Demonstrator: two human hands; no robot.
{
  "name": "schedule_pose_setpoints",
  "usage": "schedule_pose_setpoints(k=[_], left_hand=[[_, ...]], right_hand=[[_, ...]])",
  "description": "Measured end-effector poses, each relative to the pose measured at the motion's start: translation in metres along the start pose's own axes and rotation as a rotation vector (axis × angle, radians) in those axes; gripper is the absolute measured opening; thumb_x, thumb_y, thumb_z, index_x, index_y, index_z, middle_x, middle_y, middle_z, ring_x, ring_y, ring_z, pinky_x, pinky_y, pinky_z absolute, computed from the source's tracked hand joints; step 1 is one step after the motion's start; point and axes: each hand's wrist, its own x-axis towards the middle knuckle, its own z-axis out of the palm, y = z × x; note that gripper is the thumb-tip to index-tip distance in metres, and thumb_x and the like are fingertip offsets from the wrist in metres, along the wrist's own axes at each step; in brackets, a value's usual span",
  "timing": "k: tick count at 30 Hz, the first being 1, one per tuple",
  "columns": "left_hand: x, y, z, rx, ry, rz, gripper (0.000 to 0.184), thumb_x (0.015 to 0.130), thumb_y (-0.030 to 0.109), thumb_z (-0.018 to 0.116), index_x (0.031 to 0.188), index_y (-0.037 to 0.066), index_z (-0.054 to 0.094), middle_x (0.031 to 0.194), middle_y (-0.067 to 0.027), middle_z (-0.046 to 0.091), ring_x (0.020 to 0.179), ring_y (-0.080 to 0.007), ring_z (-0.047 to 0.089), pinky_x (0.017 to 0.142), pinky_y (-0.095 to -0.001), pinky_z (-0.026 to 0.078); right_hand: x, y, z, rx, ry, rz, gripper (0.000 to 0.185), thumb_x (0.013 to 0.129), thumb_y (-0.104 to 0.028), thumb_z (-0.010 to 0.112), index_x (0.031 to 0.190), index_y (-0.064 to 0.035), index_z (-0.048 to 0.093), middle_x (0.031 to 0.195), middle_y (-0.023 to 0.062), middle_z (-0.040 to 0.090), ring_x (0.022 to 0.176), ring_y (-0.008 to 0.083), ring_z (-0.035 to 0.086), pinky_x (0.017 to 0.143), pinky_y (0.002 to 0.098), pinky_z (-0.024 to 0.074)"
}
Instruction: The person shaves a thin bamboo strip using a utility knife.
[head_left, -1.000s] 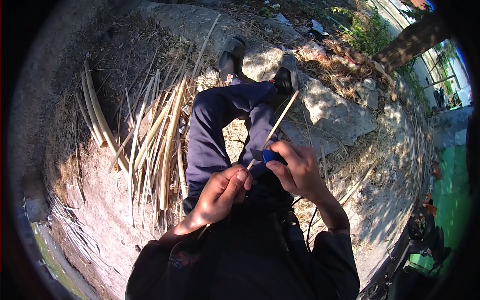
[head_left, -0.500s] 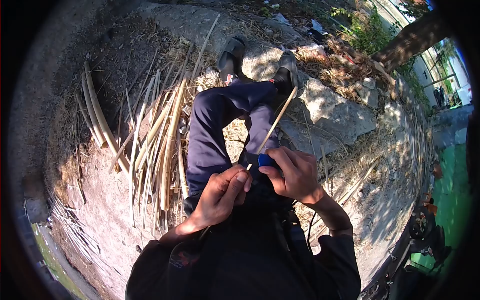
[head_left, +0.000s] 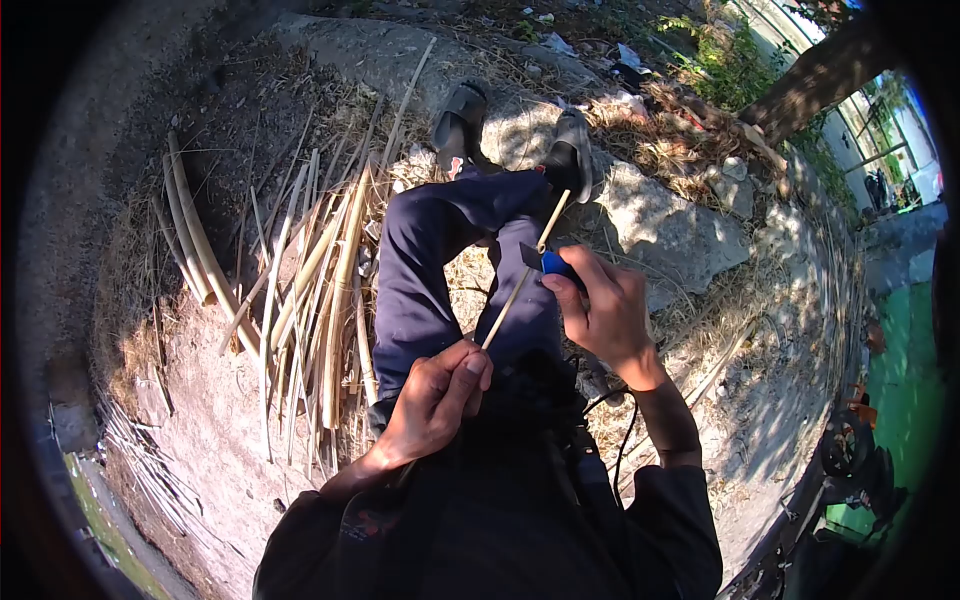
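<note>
My left hand (head_left: 437, 393) is closed around the lower part of a thin, pale strip that looks like split bamboo (head_left: 511, 300). The strip slants up and away over my right thigh toward my shoe. In my right hand (head_left: 607, 312) is a knife with a blue handle (head_left: 560, 266), pinched between thumb and fingers. Its broad, dark blade (head_left: 531, 256) lies across the strip's upper part, and a small curl shows on the strip just above it. The strip's lower end is hidden by my left hand and sleeve.
Left of my legs lies a pile of split strips and canes (head_left: 335, 300), with curved pieces (head_left: 195, 230) beyond. More thin sticks (head_left: 155, 470) lie lower left. A large flat rock (head_left: 665, 225) is beside my right foot. A tree trunk (head_left: 825, 85) leans at upper right.
My right hand and the knife have moved up and away along the strip, from close to my left hand toward its far end. My left hand has barely shifted.
</note>
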Motion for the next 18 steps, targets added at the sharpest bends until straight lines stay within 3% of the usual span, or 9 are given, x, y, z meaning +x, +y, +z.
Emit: schedule_pose_setpoints(k=[5,8,11,13,14,15,17,18], left_hand=[[-0.001,-0.007,-0.004,0.019,0.032,-0.011,0.033,0.117,0.018,0.045,0.09,0.003,0.058,0.062,0.0005,0.049,0.056,-0.0054,0.046,0.055,-0.0248,0.035],[-0.004,-0.007,-0.004,0.024,0.066,-0.017,0.033,0.117,0.018,0.045,0.091,0.003,0.059,0.062,0.0007,0.049,0.057,-0.0053,0.047,0.055,-0.0247,0.037],[-0.014,-0.006,-0.005,0.042,-0.006,-0.043,0.033,0.117,0.019,0.046,0.091,0.003,0.059,0.063,0.0012,0.05,0.057,-0.0049,0.048,0.055,-0.025,0.038],[-0.013,-0.005,-0.003,0.061,-0.014,-0.031,0.034,0.118,0.023,0.043,0.092,0.007,0.059,0.062,0.0042,0.047,0.055,-0.0031,0.041,0.053,-0.0232,0.032],[-0.011,-0.008,-0.008,0.053,0.006,-0.042,0.033,0.117,0.02,0.047,0.092,0.004,0.061,0.064,0.0031,0.049,0.058,-0.0041,0.046,0.055,-0.0247,0.036],[-0.008,-0.012,-0.01,0.048,0.011,-0.038,0.033,0.117,0.02,0.047,0.092,0.004,0.061,0.064,0.0031,0.049,0.058,-0.0041,0.046,0.055,-0.0247,0.036],[-0.005,-0.019,-0.012,-0.118,0.018,-0.101,0.033,0.117,0.022,0.048,0.094,0.004,0.062,0.065,0.0057,0.046,0.058,-0.0033,0.04,0.055,-0.0247,0.034],[-0.003,-0.014,-0.012,-0.146,0.012,-0.114,0.032,0.117,0.023,0.048,0.097,0.004,0.063,0.066,0.008,0.043,0.059,-0.0021,0.035,0.055,-0.0239,0.03]], right_hand=[[0.01,0.019,0.006,0.061,-0.042,0.114,0.021,0.104,-0.026,0.068,0.105,-0.0059,0.067,0.081,0.0144,0.072,0.065,0.0371,0.071,0.055,0.0415,0.0506],[0.014,0.045,0.018,-0.051,0.022,0.123,0.025,0.105,-0.034,0.066,0.11,-0.0095,0.066,0.082,0.0147,0.074,0.071,0.0403,0.071,0.058,0.0479,0.0523],[0.022,0.102,0.012,-0.272,0.018,0.337,0.028,0.107,-0.034,0.063,0.103,-0.0068,0.07,0.082,0.0172,0.073,0.072,0.0414,0.07,0.06,0.0491,0.0504],[0.012,0.148,0.012,-0.062,0.003,0.427,0.031,0.109,-0.033,0.061,0.1,-0.0052,0.071,0.082,0.019,0.072,0.075,0.0408,0.07,0.063,0.0471,0.0502],[0.003,0.161,0.013,0.05,0.005,0.483,0.034,0.11,-0.035,0.059,0.101,-0.0053,0.072,0.079,0.0147,0.072,0.068,0.0322,0.068,0.064,0.0418,0.0487],[0.003,0.157,0.011,0.048,0.001,0.476,0.034,0.11,-0.035,0.059,0.101,-0.0053,0.072,0.079,0.0147,0.072,0.068,0.0322,0.068,0.064,0.0418,0.0487],[0.001,0.136,0.004,0.299,0.023,0.707,0.035,0.111,-0.038,0.058,0.105,-0.0074,0.073,0.075,0.0046,0.065,0.058,0.017,0.055,0.057,0.0357,0.0417],[0.004,0.114,-0.002,0.481,0.008,0.796,0.035,0.111,-0.041,0.058,0.111,-0.0086,0.073,0.076,-0.0033,0.055,0.061,0.0066,0.043,0.057,0.029,0.0351]])
